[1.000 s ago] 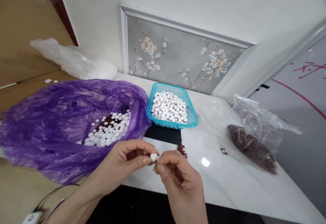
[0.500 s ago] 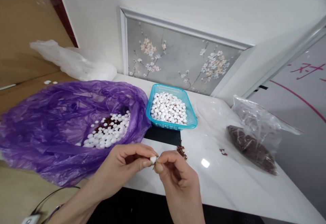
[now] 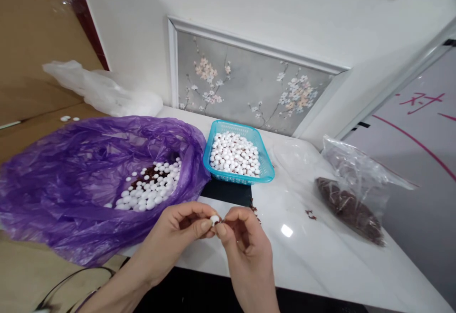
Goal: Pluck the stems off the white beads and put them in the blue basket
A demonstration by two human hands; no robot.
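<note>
So the ball (image 3: 214, 219) sits right at the tips of the left hand (image 3: 173, 237), pinched between thumb and fingers. The right hand (image 3: 251, 241) is closed up too, thumb against index, and looks like it's gripping a dark bit (image 3: 219, 222) right at the ball's side, though that's so tiny I wouldn't swear to it.

The relation that matters, I reckon, is ball to right fingertips: the ball's just to their left, basically touching, with the dark bit running sideways in between. The ball looks round, so no long axis to read. The left hand is the nearer one since it actually has the ball, but there's hardly any gap between the two hands.

Room-wise, the fingertips are up over the table (image 3: 306, 251), with its near edge running under the hands. The purple bag (image 3: 89, 156) crowds the left side, its rim close to the left forearm. The basket (image 3: 269, 173), full of white balls, is beyond the hands and slightly right, past a black mat (image 3: 226, 192). Some brown bits (image 3: 255, 209) are partly hidden just behind the right hand. Most of the open space is off to the right, up to the clear bag (image 3: 351, 208).
</note>
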